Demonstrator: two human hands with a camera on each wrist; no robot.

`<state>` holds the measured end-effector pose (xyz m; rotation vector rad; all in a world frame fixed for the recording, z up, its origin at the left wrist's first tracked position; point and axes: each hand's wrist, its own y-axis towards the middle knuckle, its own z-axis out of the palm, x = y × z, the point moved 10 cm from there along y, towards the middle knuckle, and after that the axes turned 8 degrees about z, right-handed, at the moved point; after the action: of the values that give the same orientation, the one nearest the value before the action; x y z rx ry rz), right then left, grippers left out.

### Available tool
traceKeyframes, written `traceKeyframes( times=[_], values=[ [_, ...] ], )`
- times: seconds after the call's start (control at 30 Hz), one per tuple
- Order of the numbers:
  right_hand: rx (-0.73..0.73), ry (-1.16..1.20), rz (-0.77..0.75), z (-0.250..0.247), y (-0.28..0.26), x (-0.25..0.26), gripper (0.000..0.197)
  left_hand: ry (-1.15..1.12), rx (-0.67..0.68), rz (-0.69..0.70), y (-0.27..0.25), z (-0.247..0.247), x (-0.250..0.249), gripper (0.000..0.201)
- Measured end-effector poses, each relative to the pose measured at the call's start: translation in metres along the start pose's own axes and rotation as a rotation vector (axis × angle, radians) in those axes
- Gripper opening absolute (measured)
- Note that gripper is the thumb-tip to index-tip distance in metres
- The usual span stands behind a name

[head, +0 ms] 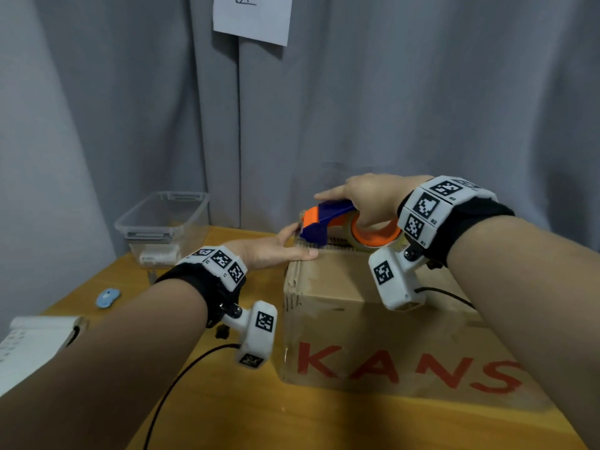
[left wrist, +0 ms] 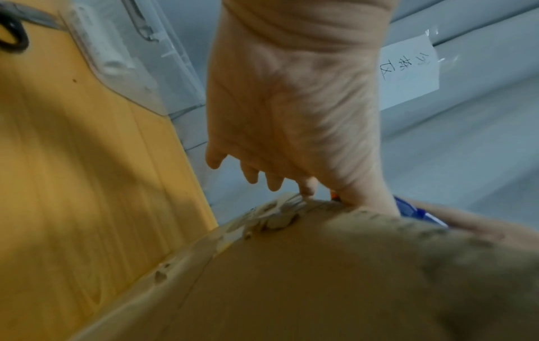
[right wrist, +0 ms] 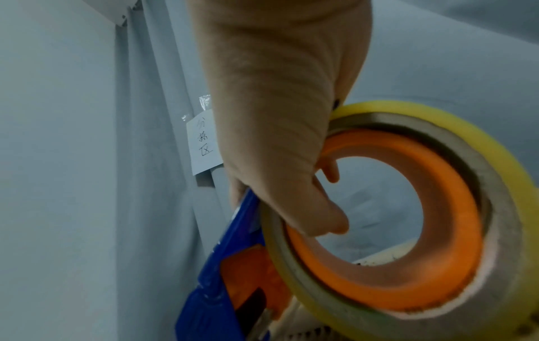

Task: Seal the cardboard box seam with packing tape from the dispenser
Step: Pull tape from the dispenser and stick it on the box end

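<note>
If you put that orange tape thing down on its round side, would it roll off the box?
Probably not far: the tape dispenser has a blocky blue head that would likely stop it. Its plastic looks stiff, and the right hand carries it alone, so it seems light.

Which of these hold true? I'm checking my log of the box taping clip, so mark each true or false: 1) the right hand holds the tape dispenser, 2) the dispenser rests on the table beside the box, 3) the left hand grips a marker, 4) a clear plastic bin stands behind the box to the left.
1) True: the right hand grips the tape dispenser.
2) False: the dispenser sits at the far top edge of the cardboard box.
3) False: the left hand lies flat on the box top with straight fingers, holding nothing.
4) True: the clear plastic bin stands there on the table.
</note>
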<state>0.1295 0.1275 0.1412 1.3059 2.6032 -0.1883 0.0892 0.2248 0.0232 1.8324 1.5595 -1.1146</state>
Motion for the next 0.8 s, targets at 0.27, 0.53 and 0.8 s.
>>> traceKeyframes(
  times=[0.27, 0.53, 0.8],
  values=[
    [-0.07, 0.043, -0.026, -0.009, -0.014, -0.019, 0.072, 0.106, 0.013, -0.031, 0.007, -0.006, 0.004, 0.092],
    [-0.098, -0.056, 0.09, 0.011, -0.044, -0.069, 0.066, 0.389, 0.06, -0.097, 0.004, -0.007, 0.0, 0.09],
    [-0.128, -0.022, 0.102, 0.015, -0.044, -0.067, 0.065, 0.986, 0.108, -0.072, 0.0, 0.021, -0.051, 0.068]
  ],
)
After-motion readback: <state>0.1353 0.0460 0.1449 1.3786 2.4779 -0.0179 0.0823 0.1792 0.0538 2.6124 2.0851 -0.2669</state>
